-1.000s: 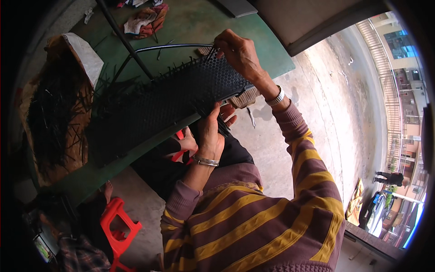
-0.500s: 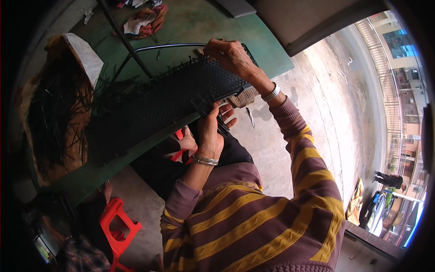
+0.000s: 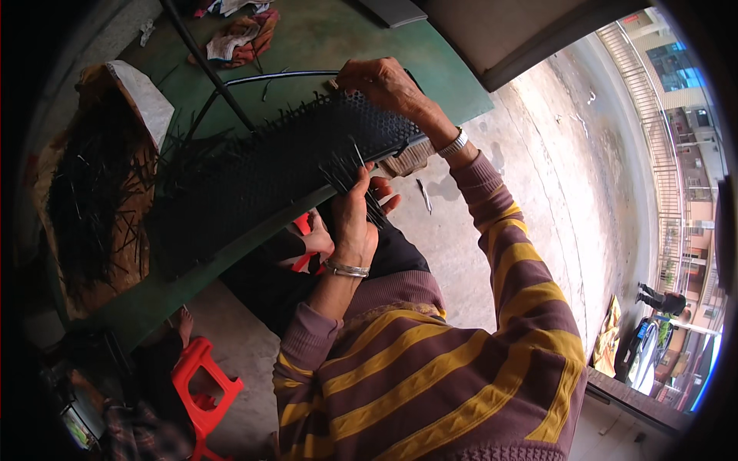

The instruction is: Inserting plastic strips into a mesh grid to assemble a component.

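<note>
Head: left hand [image 3: 355,221] holds strips [image 3: 337,174]; right hand [image 3: 390,86] at panel [image 3: 269,165].

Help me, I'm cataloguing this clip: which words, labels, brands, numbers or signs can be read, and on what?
None can be read.
Black mesh panel, red stool: no lettering visible.
Distant building fronts at right: too small and blurred to tell.

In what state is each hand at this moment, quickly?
Left hand: closed around a bundle of black strips.
Right hand: fingers bent at the far edge of the black mesh panel; grip cannot be told.
</note>
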A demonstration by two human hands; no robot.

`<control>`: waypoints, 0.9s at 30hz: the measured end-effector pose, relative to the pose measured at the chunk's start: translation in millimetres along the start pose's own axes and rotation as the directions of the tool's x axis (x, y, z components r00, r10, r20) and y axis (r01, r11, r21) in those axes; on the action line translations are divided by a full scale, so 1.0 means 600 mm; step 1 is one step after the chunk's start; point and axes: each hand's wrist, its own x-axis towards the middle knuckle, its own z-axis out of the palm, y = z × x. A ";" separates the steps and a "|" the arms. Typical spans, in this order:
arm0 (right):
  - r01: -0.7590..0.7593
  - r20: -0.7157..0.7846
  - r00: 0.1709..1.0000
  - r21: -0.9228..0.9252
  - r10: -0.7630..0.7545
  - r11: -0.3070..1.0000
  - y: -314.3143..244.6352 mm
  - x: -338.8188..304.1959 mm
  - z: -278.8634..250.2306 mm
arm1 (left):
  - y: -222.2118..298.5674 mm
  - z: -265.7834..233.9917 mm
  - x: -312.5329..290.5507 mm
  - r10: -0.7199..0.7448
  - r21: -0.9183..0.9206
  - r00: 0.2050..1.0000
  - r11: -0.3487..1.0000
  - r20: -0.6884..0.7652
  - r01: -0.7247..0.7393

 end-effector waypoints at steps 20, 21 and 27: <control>-0.197 -0.195 0.970 -0.265 0.148 0.944 0.017 -0.028 0.032 | 0.006 -0.007 -0.013 0.058 0.004 0.998 0.998 0.015 -0.058; -0.263 -0.284 0.942 -0.293 0.179 0.919 0.004 -0.030 0.028 | 0.004 -0.009 -0.012 0.070 0.011 0.997 0.997 0.034 -0.071; -0.149 -0.273 0.957 -0.186 0.094 0.971 -0.006 -0.008 0.030 | 0.001 -0.013 -0.009 0.107 0.050 0.991 0.992 0.079 -0.112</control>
